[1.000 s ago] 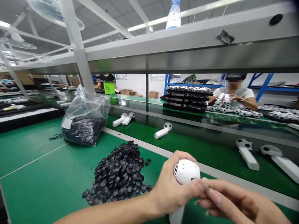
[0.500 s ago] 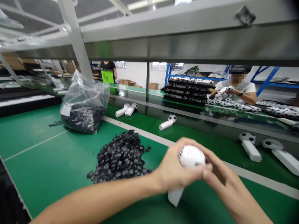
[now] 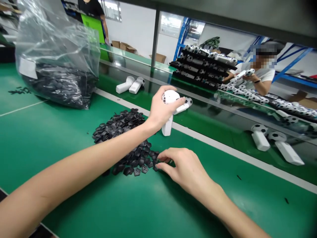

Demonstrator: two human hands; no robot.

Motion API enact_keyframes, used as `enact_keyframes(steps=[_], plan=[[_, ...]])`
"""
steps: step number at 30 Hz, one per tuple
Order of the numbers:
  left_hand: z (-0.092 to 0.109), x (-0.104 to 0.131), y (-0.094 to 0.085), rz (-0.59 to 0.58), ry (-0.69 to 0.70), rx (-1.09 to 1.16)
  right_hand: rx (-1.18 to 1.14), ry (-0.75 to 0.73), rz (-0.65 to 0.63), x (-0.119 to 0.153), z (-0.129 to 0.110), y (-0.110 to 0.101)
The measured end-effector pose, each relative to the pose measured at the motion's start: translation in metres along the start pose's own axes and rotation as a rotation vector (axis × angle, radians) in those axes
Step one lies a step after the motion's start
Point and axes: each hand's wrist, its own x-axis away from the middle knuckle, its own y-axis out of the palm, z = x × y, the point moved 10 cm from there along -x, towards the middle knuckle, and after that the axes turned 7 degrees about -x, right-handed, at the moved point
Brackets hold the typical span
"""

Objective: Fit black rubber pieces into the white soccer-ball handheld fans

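My left hand [image 3: 162,107] is closed around the round head of a white handheld fan [image 3: 167,125], held upright with its handle pointing down, over the far edge of the pile. My right hand [image 3: 184,165] reaches low to the near right edge of a heap of small black pentagon pieces [image 3: 121,127]. Its thumb and index finger are slightly apart at the outermost pieces, with no piece visibly lifted between them. Part of the heap is hidden behind my left forearm.
A clear plastic bag [image 3: 66,84] of black pieces stands at the left. Similar units with football-patterned heads [image 3: 260,140] lie on the dark green belt beyond a pale strip [image 3: 218,145]. Stacked black trays [image 3: 195,67] and a co-worker [image 3: 264,76] are across the line.
My right hand has let go of the fan and moved left and down to the black pieces. My left hand keeps the fan, now further away. The view has tilted down.
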Motion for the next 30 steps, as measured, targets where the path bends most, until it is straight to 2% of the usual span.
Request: enact_keyframes(steps=[7,10,13,16,18,21,23,25,28,30], plan=[[-0.003,0.006,0.023,-0.175,-0.039,0.047,0.086,0.028,-0.032,-0.003,0.005,0.007],[-0.004,0.005,0.021,-0.163,-0.049,0.046,0.172,-0.095,-0.056,0.0,-0.002,0.013],[-0.003,0.003,0.019,-0.145,-0.035,0.032,0.378,-0.322,-0.052,0.007,-0.02,0.019],[-0.001,-0.001,0.02,-0.184,-0.02,-0.012,0.539,-0.511,-0.026,0.013,-0.035,0.026],[0.0,-0.005,0.017,-0.207,0.008,-0.099,0.575,-0.532,-0.017,0.012,-0.037,0.029],[0.006,-0.013,0.006,-0.164,0.082,-0.254,0.533,-0.458,-0.024,0.003,-0.03,0.026],[0.006,-0.017,-0.002,-0.123,0.064,-0.234,0.38,-0.407,0.004,-0.002,-0.026,0.01],[-0.002,-0.018,-0.003,-0.132,-0.066,-0.092,0.116,-0.373,0.129,-0.003,-0.021,-0.026],[-0.01,-0.005,0.012,-0.229,-0.277,0.105,-0.318,-0.296,0.421,0.007,-0.004,-0.095],[-0.008,0.006,0.024,-0.287,-0.342,0.149,-0.523,-0.231,0.542,0.015,0.011,-0.124]])
